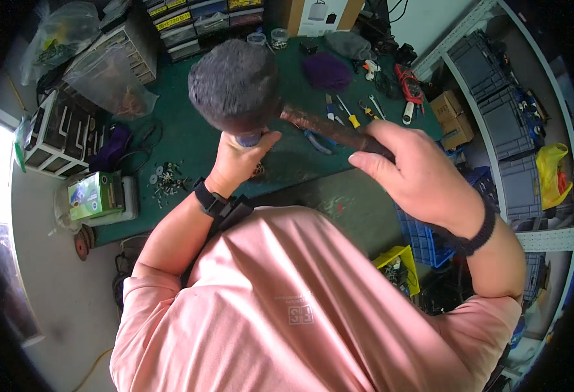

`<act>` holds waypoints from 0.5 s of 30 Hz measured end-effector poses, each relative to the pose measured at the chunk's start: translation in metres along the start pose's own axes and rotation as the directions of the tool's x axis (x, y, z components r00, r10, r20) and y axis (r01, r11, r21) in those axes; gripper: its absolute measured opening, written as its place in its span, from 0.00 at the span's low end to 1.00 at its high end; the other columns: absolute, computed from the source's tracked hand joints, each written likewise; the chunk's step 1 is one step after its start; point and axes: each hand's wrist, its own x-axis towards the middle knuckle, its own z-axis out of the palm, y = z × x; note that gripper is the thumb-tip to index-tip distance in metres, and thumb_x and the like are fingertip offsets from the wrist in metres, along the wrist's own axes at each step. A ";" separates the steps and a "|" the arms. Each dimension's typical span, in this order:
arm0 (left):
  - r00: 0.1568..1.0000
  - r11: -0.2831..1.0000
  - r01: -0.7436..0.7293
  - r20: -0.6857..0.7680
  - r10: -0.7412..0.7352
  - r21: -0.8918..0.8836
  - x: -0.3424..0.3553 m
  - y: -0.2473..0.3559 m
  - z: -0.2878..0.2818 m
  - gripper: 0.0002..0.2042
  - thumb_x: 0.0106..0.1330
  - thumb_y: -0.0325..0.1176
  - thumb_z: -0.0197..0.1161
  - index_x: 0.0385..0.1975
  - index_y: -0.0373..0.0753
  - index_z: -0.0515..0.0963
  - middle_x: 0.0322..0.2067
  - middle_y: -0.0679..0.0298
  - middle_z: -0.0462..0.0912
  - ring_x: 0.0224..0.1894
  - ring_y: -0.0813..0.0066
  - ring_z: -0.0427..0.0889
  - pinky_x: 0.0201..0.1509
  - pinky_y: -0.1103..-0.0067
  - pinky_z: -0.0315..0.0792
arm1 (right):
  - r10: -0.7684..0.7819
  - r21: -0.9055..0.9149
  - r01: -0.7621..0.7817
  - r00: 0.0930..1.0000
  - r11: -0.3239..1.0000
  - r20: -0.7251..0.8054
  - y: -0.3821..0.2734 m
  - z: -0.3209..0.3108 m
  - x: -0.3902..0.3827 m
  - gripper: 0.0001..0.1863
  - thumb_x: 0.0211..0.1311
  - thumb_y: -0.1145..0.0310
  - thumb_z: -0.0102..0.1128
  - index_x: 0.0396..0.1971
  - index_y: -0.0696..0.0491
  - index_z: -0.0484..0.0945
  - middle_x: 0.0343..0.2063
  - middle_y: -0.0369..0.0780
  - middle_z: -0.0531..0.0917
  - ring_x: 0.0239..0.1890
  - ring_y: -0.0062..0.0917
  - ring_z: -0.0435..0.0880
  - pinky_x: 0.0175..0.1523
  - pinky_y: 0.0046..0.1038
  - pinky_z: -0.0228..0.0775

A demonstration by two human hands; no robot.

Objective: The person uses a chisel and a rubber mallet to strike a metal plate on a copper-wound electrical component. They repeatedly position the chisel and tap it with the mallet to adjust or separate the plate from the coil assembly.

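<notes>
A mallet (233, 85) with a large, worn, dark grey rounded head fills the upper middle. Its brown, scuffed handle runs right and down into my right hand (424, 170), whose fingers wrap round the end. Below the head is my left hand (238, 163), thumb bent inward, most fingers hidden behind the head. A small bluish piece (248, 139) shows between that hand and the mallet head; what it is I cannot make out, nor whether the head touches it. Blue-handled pliers (318, 142) lie on the bench behind the handle.
On the green workbench (195, 144) lie loose screws and washers (168, 179), a yellow screwdriver (349, 112), a purple cloth (326, 70) and a red multimeter (409, 85). Drawer cabinets (68, 134) stand left. Shelves with grey crates (521, 183) rise right. A yellow bin (399, 268) sits below.
</notes>
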 end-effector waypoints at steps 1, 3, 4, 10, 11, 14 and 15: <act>0.999 0.999 0.043 0.025 -0.043 0.010 0.003 0.001 -0.002 0.06 0.58 0.24 0.70 0.23 0.37 0.78 0.22 0.72 0.77 0.23 0.86 0.72 0.26 0.83 0.65 | 0.016 0.000 -0.016 1.000 1.000 -0.003 -0.002 -0.004 0.001 0.17 0.63 0.60 0.62 0.34 0.61 0.74 0.26 0.53 0.78 0.31 0.47 0.78 0.35 0.41 0.68; 0.990 0.991 0.134 0.036 -0.135 0.023 0.002 0.003 -0.007 0.06 0.58 0.25 0.70 0.24 0.37 0.78 0.22 0.72 0.77 0.23 0.86 0.71 0.26 0.83 0.65 | 0.039 0.013 -0.039 0.999 0.999 0.001 -0.012 -0.019 0.003 0.17 0.63 0.62 0.63 0.40 0.62 0.75 0.26 0.50 0.78 0.29 0.34 0.78 0.37 0.32 0.69; 0.984 0.984 0.175 0.027 -0.176 0.018 0.001 0.004 -0.008 0.06 0.58 0.25 0.70 0.24 0.37 0.78 0.21 0.73 0.76 0.23 0.86 0.71 0.26 0.83 0.65 | 0.004 0.016 -0.003 0.999 1.000 -0.048 -0.019 -0.025 0.004 0.17 0.64 0.61 0.62 0.40 0.62 0.75 0.26 0.49 0.78 0.28 0.31 0.75 0.37 0.31 0.69; 0.986 0.987 0.162 0.046 -0.162 0.016 -0.002 0.001 -0.005 0.06 0.59 0.26 0.70 0.24 0.37 0.78 0.20 0.73 0.76 0.22 0.87 0.71 0.24 0.83 0.65 | 0.057 0.049 -0.059 0.998 0.997 0.033 0.002 -0.003 -0.001 0.18 0.65 0.58 0.60 0.35 0.61 0.74 0.24 0.51 0.76 0.30 0.42 0.74 0.35 0.37 0.67; 0.987 0.988 0.152 0.050 -0.152 0.012 0.000 0.002 -0.005 0.07 0.59 0.26 0.70 0.24 0.37 0.78 0.20 0.73 0.76 0.21 0.87 0.71 0.24 0.83 0.65 | 0.022 0.011 -0.022 1.000 1.000 0.011 0.011 0.005 0.000 0.19 0.65 0.57 0.59 0.34 0.61 0.74 0.25 0.57 0.76 0.33 0.56 0.75 0.34 0.44 0.67; 0.960 0.960 0.279 0.037 -0.279 -0.019 0.003 0.007 -0.004 0.06 0.59 0.25 0.70 0.24 0.38 0.78 0.20 0.73 0.76 0.21 0.87 0.71 0.24 0.83 0.65 | 0.059 0.065 -0.056 0.998 0.996 -0.034 -0.002 -0.016 0.003 0.19 0.65 0.58 0.60 0.32 0.62 0.73 0.27 0.57 0.76 0.32 0.55 0.76 0.34 0.43 0.66; 0.969 0.969 0.247 0.032 -0.246 -0.017 0.003 0.006 -0.005 0.06 0.59 0.25 0.69 0.24 0.37 0.78 0.20 0.73 0.76 0.21 0.87 0.71 0.24 0.83 0.65 | 0.005 0.064 0.000 0.997 0.998 -0.080 -0.004 -0.020 0.003 0.18 0.65 0.59 0.60 0.35 0.62 0.74 0.26 0.54 0.76 0.31 0.46 0.75 0.35 0.39 0.67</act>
